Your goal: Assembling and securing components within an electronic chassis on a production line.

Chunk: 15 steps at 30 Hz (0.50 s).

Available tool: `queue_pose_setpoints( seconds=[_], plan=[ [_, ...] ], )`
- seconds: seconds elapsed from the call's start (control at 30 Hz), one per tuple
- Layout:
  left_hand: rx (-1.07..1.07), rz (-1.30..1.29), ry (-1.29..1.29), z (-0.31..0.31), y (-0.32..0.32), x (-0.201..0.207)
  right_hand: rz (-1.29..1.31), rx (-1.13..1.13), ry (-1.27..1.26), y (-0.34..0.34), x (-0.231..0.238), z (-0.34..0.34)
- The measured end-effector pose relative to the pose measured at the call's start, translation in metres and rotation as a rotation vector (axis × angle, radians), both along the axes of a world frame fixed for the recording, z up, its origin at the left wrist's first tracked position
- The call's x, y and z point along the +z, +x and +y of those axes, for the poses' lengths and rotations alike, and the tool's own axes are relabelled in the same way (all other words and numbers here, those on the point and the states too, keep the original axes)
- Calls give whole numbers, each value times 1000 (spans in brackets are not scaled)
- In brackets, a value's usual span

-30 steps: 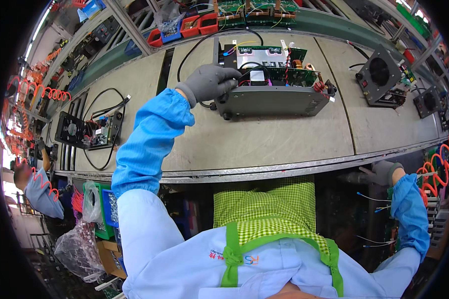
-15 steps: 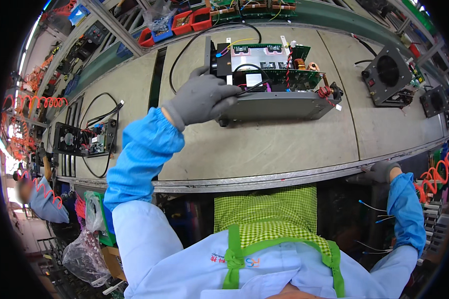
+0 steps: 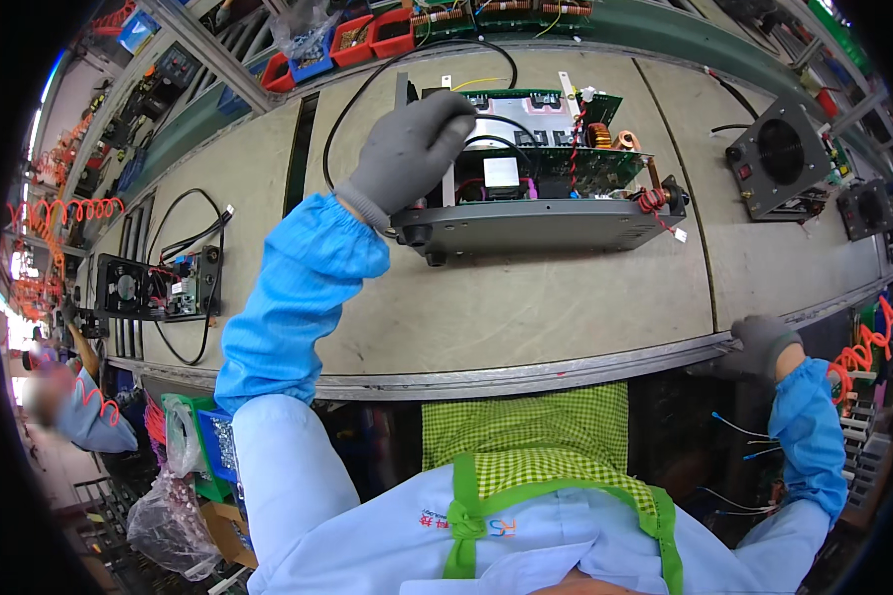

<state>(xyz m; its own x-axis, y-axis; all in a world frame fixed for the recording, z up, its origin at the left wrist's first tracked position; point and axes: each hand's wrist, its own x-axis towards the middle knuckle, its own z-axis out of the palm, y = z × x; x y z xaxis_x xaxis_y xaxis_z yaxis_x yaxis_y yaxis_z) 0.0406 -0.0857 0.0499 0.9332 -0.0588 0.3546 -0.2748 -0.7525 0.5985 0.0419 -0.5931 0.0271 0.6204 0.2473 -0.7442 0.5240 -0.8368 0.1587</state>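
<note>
My left hand, in a grey glove, is closed above the left end of an open electronic unit. Its fingertips pinch a black cable that loops right toward the boards. The unit has a grey metal side panel, green circuit boards, a white block, copper coils and a twisted red-black wire. My left hand covers its left end. My right hand, gloved too, is low at the bench's front edge on the right; its fingers are mostly hidden.
Fan units stand on the bench at right and left. Red parts bins and a blue bin line the back. Thin blue-tipped wires hang below the bench at right. A co-worker's sleeve shows at far left.
My left hand has moved up and away from the unit's near panel, raising the black cable. The panel's left end has shifted slightly left and nearer. My right hand has moved slightly.
</note>
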Motion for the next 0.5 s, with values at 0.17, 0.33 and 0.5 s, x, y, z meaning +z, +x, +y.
queue_pose_setpoints(
  seconds=[0.17, 0.33, 0.5],
  plan=[
    [-19, -142, 366, -1, 24, -22, -147, 250, 707, 12, 60, 99],
    [285, -310, 150, 38, 39, -22, -623, 305, 1055, 48, 66, 156],
    [339, 358, -87, 87, 87, -59, -581, -201, 936, 145, -3, 127]
  ],
)
